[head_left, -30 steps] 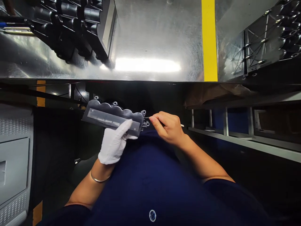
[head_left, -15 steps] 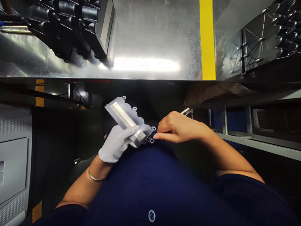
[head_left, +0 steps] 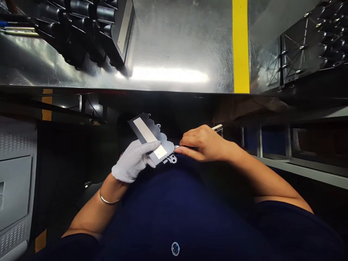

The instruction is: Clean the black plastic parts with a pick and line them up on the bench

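In a white glove, my left hand [head_left: 135,159] grips a dark moulded part [head_left: 162,139] by its lower end, thumb over the pale flat strip [head_left: 143,129] on its face. The part is held tilted above my lap; one edge is scalloped and carries small ring lugs. My bare right hand [head_left: 203,144] is closed around a slim tool [head_left: 217,127], whose pale end sticks out behind the knuckles. Its kind and working end are hidden by the fingers. The right thumb tip touches, or nearly touches, a lug at the part's lower right corner.
A metal bench [head_left: 179,43] with a yellow stripe [head_left: 240,47] runs across the front. Similar black parts [head_left: 89,32] stand at its left, and more ribbed black parts [head_left: 301,47] at its right. A grey perforated unit [head_left: 16,181] stands at left, metal framing [head_left: 307,168] at right.
The part has turned slightly in my left hand and shifted a little to the right, so its strip catches the light differently. My right hand has moved slightly up and left at the lug.
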A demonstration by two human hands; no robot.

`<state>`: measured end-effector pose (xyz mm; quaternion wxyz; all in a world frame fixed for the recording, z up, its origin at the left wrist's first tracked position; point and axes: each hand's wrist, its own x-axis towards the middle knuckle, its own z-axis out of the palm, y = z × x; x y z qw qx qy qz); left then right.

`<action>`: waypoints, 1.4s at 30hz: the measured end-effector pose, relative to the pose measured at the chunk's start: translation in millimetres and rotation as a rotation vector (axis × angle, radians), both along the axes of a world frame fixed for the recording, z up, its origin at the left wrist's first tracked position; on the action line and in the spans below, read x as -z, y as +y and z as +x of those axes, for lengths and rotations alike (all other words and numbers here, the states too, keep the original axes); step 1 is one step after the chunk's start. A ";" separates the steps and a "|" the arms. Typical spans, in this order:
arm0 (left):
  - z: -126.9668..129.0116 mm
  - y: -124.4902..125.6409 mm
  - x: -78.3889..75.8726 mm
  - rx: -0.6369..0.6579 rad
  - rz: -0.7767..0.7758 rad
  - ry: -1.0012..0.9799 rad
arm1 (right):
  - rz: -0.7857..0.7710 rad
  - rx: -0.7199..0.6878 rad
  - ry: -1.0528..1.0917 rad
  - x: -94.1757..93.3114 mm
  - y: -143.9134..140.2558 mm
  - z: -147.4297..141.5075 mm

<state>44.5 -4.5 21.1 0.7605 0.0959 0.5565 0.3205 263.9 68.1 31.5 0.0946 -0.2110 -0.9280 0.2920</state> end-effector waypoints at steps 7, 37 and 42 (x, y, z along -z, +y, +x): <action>3.9 -2.2 4.2 -0.031 0.007 -0.008 | -0.117 -0.048 -0.026 1.3 4.2 1.7; -17.1 9.0 4.5 0.103 0.494 0.734 | -0.391 0.507 0.335 22.1 -15.6 -27.8; -16.5 10.1 1.1 0.265 0.484 0.558 | -0.363 0.393 0.257 25.7 -20.2 -23.7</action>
